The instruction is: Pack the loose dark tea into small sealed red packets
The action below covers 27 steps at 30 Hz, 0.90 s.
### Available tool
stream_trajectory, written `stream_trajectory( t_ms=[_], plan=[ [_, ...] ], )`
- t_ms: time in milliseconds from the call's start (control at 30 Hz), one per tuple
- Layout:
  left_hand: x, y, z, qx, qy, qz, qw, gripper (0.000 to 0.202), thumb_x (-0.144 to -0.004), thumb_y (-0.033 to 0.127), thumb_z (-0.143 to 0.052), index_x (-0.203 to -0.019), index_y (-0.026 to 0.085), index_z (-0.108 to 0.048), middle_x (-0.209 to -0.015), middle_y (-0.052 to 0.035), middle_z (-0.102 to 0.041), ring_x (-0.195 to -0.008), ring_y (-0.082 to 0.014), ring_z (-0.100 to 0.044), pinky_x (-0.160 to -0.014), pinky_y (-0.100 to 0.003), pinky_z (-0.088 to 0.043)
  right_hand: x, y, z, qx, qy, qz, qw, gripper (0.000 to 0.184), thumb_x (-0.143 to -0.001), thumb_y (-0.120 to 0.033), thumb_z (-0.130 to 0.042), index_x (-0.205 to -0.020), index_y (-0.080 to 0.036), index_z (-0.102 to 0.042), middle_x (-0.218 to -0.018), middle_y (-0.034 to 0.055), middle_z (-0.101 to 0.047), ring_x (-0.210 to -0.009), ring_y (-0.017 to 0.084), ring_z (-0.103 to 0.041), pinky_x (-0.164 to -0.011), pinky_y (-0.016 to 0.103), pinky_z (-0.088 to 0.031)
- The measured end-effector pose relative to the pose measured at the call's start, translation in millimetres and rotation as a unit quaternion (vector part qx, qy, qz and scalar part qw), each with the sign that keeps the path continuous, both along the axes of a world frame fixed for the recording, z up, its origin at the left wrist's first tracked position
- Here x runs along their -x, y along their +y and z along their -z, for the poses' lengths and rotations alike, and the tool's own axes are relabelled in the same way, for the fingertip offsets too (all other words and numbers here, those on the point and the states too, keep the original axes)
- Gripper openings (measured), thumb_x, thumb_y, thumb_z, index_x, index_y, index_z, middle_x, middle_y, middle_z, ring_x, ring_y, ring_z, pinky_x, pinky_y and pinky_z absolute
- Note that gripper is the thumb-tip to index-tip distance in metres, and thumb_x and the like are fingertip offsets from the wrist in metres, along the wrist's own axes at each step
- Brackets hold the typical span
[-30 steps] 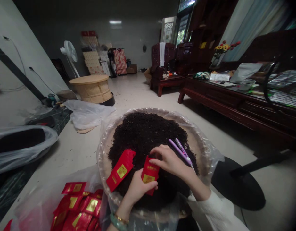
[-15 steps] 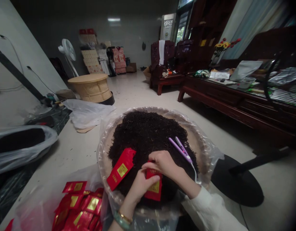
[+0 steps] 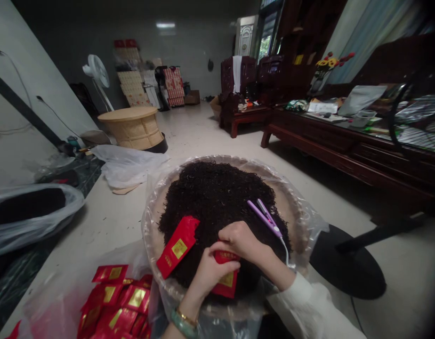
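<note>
"Grip?"
"Left hand (image 3: 209, 269) and right hand (image 3: 241, 240) meet, clamped on a red packet (image 3: 223, 288), lower centre."
"Writing?"
"Gold characters (image 3: 229, 255) show, too small to read. A second packet (image 3: 184, 235), left of centre, bears a gold label (image 3: 179, 248)."

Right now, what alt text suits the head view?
Left hand holds a red packet, right hand closed on its top, above dark leaves in a tray. Another packet and a purple corded tool lie there; more packets sit in plastic, lower left.
</note>
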<state>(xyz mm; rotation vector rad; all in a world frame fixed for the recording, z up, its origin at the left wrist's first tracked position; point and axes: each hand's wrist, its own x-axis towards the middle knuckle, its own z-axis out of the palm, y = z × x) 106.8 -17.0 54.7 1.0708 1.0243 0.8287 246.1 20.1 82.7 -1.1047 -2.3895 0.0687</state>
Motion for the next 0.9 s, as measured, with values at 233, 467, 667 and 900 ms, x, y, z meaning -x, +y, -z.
stream_trajectory(
  t_ms=[233,467,667,900],
  plan=[
    [-5,-2,0.1,0.043,-0.031,-0.011,0.999,0.025,-0.05,0.018,-0.082,-0.072,0.011,-0.071,-0.065,-0.0042,-0.073,-0.06,-0.018,-0.065,-0.064,-0.029,-0.052,-4,0,-1.8,0.085,0.03,0.005,0.996,0.054,-0.094,-0.054,-0.047,-0.056,-0.018,-0.06,-0.051,0.0001,-0.059,-0.048,0.011,-0.049,-0.051,0.025,-0.025],
    [-1,-2,5.3,0.062,-0.051,-0.059,0.995,0.042,-0.05,0.033,-0.086,-0.082,0.009,-0.073,-0.076,-0.0109,-0.076,-0.059,-0.0184,-0.068,-0.06,-0.028,-0.053,-64,19,3.2,0.109,-0.079,0.404,0.905,0.05,-0.089,-0.038,-0.061,-0.13,-0.011,-0.051,-0.117,0.0209,-0.063,-0.104,0.033,-0.059,-0.082,0.038,-0.043],
    [1,-1,12.9,0.012,-0.025,-0.062,0.998,0.041,-0.051,0.032,-0.086,-0.084,0.011,-0.076,-0.087,-0.0134,-0.078,-0.072,-0.0237,-0.072,-0.07,-0.031,-0.055,-90,22,38.3,0.181,-0.138,0.453,0.862,0.059,-0.09,-0.029,-0.059,-0.14,-0.007,-0.037,-0.111,0.0218,-0.063,-0.105,0.034,-0.058,-0.083,0.039,-0.044],
    [2,-1,13.3,0.005,-0.012,-0.042,0.999,0.041,-0.052,0.033,-0.086,-0.085,0.011,-0.076,-0.09,-0.0135,-0.078,-0.082,-0.0275,-0.073,-0.077,-0.035,-0.056,-114,37,56.0,0.236,-0.052,0.469,0.85,0.051,-0.083,-0.039,-0.065,-0.125,-0.012,-0.053,-0.109,0.019,-0.061,-0.099,0.032,-0.061,-0.079,0.037,-0.044]
  ],
)
